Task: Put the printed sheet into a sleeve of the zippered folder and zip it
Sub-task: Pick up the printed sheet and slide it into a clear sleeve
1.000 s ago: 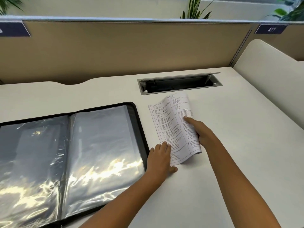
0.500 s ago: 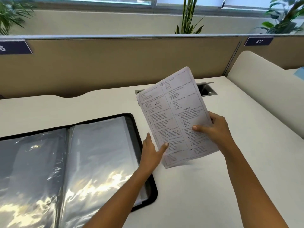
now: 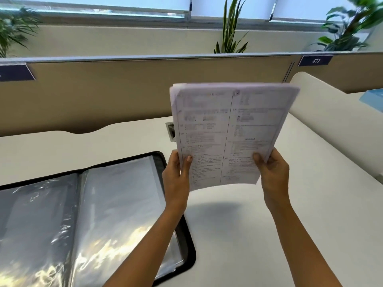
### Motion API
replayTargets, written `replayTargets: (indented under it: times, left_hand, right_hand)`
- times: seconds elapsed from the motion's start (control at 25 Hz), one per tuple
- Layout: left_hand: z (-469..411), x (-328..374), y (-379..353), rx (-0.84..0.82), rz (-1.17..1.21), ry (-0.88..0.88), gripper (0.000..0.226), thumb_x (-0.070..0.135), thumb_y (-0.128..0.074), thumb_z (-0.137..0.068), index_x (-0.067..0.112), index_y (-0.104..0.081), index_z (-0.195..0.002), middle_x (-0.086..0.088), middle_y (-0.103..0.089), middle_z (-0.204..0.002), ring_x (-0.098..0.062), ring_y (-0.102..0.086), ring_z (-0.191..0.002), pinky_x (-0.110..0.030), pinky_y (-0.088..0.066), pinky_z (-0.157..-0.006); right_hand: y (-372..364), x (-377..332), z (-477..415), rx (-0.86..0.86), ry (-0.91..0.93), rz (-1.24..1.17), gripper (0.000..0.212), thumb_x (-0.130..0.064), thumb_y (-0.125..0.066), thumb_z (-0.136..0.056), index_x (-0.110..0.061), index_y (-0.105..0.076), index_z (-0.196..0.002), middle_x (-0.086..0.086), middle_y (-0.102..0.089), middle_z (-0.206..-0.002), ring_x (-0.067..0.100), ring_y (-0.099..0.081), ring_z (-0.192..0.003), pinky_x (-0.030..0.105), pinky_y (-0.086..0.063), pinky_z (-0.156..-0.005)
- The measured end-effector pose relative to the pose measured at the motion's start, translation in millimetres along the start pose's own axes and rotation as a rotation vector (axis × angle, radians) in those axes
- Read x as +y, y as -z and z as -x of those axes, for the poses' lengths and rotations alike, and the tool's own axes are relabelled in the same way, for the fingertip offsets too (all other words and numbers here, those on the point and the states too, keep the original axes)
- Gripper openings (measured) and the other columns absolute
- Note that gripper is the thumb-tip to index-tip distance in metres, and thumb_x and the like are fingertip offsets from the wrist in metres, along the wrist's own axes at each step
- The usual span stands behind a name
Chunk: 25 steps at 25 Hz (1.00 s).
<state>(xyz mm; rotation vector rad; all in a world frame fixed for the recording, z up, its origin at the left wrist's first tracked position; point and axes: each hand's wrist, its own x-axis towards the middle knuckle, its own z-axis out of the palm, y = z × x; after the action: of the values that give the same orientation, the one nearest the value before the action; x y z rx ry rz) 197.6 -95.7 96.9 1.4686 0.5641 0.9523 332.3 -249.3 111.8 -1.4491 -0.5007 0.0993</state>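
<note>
The printed sheet (image 3: 226, 131), white with two columns of small text, is held upright in the air over the desk, blurred by motion. My left hand (image 3: 176, 175) grips its lower left edge and my right hand (image 3: 271, 170) grips its lower right edge. The zippered folder (image 3: 93, 220) lies open flat on the desk at the lower left, black-rimmed, showing shiny clear plastic sleeves on both sides. My left forearm crosses over the folder's right corner.
The white desk (image 3: 238, 235) stretches to the right of the folder. A cable opening (image 3: 171, 131) in the desk is mostly hidden behind the sheet. A beige partition (image 3: 124, 90) closes the back, a white rounded divider (image 3: 331, 125) stands at the right.
The sheet went from lying on the desk to being lifted upright in both hands. My left hand moved from resting on it to gripping its edge. The view tilted upward.
</note>
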Motion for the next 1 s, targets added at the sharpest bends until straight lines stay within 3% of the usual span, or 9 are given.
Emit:
replayTargets:
  times: [0.12,0.24,0.48,0.68,0.88,1.0]
  left_hand:
    - [4.3,-7.1,-0.9,0.025,0.006,0.021,0.014,0.022,-0.053,-0.094,0.023,-0.057,-0.107,0.005,-0.065,-0.103,-0.004,-0.062,-0.095,-0.015,-0.054,-0.076]
    - [15.4,-11.1,-5.0,-0.053,-0.024,0.042,0.013,0.02,-0.051,-0.095,0.031,-0.053,-0.102,0.011,-0.062,-0.104,0.0,-0.061,-0.095,-0.01,-0.051,-0.071]
    - [24.7,-7.1,-12.9,-0.071,-0.047,0.061,0.01,0.023,-0.047,-0.097,0.032,-0.052,-0.098,0.014,-0.061,-0.098,0.006,-0.061,-0.089,-0.008,-0.049,-0.062]
    - [29.3,-11.1,-13.9,-0.061,-0.049,0.08,0.014,0.021,-0.046,-0.097,0.032,-0.052,-0.101,0.015,-0.06,-0.1,-0.004,-0.061,-0.092,-0.007,-0.05,-0.066]
    - [40.6,-19.9,-15.2,-0.071,-0.001,0.124,0.019,0.019,-0.047,-0.097,0.035,-0.052,-0.105,0.019,-0.058,-0.105,-0.004,-0.058,-0.1,-0.004,-0.047,-0.07]
    - [38.7,-25.4,-14.7,-0.048,-0.035,0.153,0.021,0.021,-0.047,-0.096,0.041,-0.05,-0.1,0.021,-0.058,-0.104,-0.004,-0.058,-0.098,-0.004,-0.048,-0.068]
  right_hand:
    - [-1.4,12.5,7.2,0.043,-0.028,-0.016,0.008,-0.008,-0.057,-0.093,-0.012,-0.059,-0.099,-0.001,-0.063,-0.09,0.006,-0.058,-0.082,0.02,-0.047,-0.073]
    - [1.4,26.5,17.1,0.07,-0.094,-0.035,0.015,-0.005,-0.052,-0.096,-0.012,-0.057,-0.109,-0.003,-0.064,-0.097,-0.006,-0.06,-0.081,0.009,-0.048,-0.07]
    - [9.4,36.0,22.2,0.139,-0.093,0.002,0.012,-0.006,-0.049,-0.097,-0.006,-0.056,-0.106,-0.003,-0.066,-0.098,-0.005,-0.063,-0.081,0.009,-0.05,-0.067]
    - [10.9,40.0,24.9,0.149,-0.124,-0.007,0.011,-0.005,-0.048,-0.097,-0.009,-0.057,-0.102,-0.004,-0.067,-0.098,-0.003,-0.063,-0.083,0.008,-0.05,-0.069]
    - [9.9,50.3,31.1,0.143,-0.163,-0.008,0.023,-0.001,-0.046,-0.098,-0.02,-0.06,-0.1,-0.005,-0.066,-0.101,0.0,-0.063,-0.09,0.008,-0.049,-0.073]
    - [10.6,52.0,27.6,0.141,-0.147,0.044,0.021,-0.001,-0.045,-0.098,-0.017,-0.058,-0.103,-0.005,-0.066,-0.102,-0.001,-0.062,-0.088,0.008,-0.05,-0.073]
